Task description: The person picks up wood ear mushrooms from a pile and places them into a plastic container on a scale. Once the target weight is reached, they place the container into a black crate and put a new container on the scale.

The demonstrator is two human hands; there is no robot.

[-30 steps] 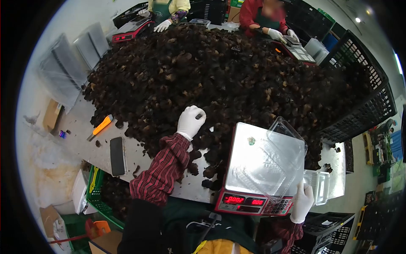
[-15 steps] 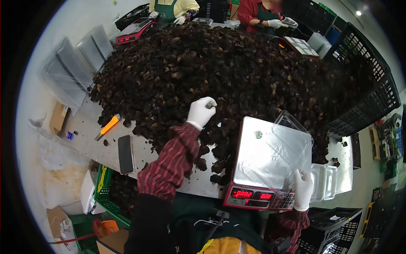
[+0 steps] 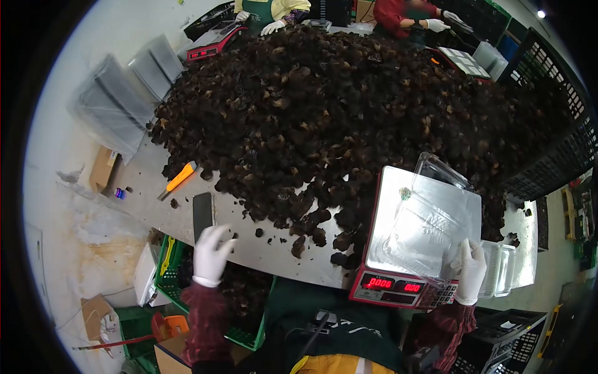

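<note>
My left hand (image 3: 212, 254), in a white glove, hovers at the table's near edge, just below a dark phone (image 3: 202, 215) and above a green crate (image 3: 169, 288). Its fingers look apart with nothing in them, though slightly blurred. My right hand (image 3: 471, 272), also gloved, pinches the near right corner of a clear plastic tray (image 3: 430, 227). That tray rests on the metal plate of a red digital scale (image 3: 381, 288) with a lit display. Beyond both hands spreads a big heap of dark, curled pieces (image 3: 324, 112) resembling wood ear mushrooms.
An orange utility knife (image 3: 179, 179) lies left of the heap. Clear trays (image 3: 495, 268) stand right of the scale; another clear container (image 3: 442, 169) is behind it. A black crate (image 3: 548, 149) leans at right. Two co-workers in green aprons (image 3: 258, 14) are across the table.
My left hand has left the near side of the heap, moving left and toward me, and its fingers have opened. My right hand stays at the tray's corner. The scale's reading has changed.
</note>
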